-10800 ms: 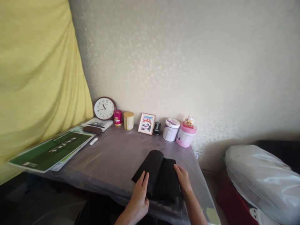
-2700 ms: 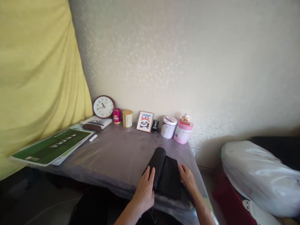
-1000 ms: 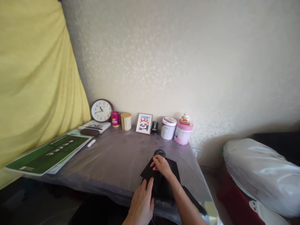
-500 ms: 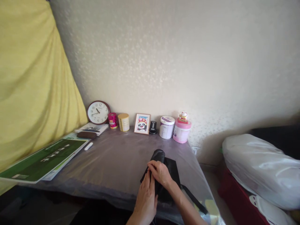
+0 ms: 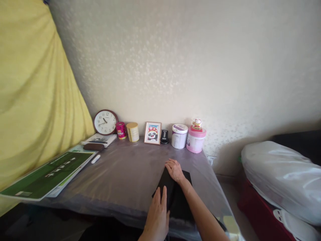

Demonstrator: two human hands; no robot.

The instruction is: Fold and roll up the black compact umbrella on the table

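A folded piece of black fabric [image 5: 184, 197] lies near the front right of the table, and part of it is hidden under my hands and right forearm. Across its far end rests my right hand [image 5: 175, 170], fingers stretched out and pressing on the cloth. My left hand [image 5: 157, 211] lies along the near left part of the fabric, fingers extended with a small gap between them. Neither hand grips anything. A dark strap at the right is mostly covered by my forearm.
The table [image 5: 125, 170] has a transparent cover. Along the wall stand a clock [image 5: 105, 122], cans, a picture frame [image 5: 152, 133], a white tub [image 5: 179, 136] and a pink tub [image 5: 196, 140]. Green sheets [image 5: 50, 174] lie left. Right of the table is a white plastic bag [image 5: 281, 180].
My right hand has moved away from my left to the fabric's far end. The raised, bulging fold there now lies flat. My left hand has shifted slightly nearer to me.
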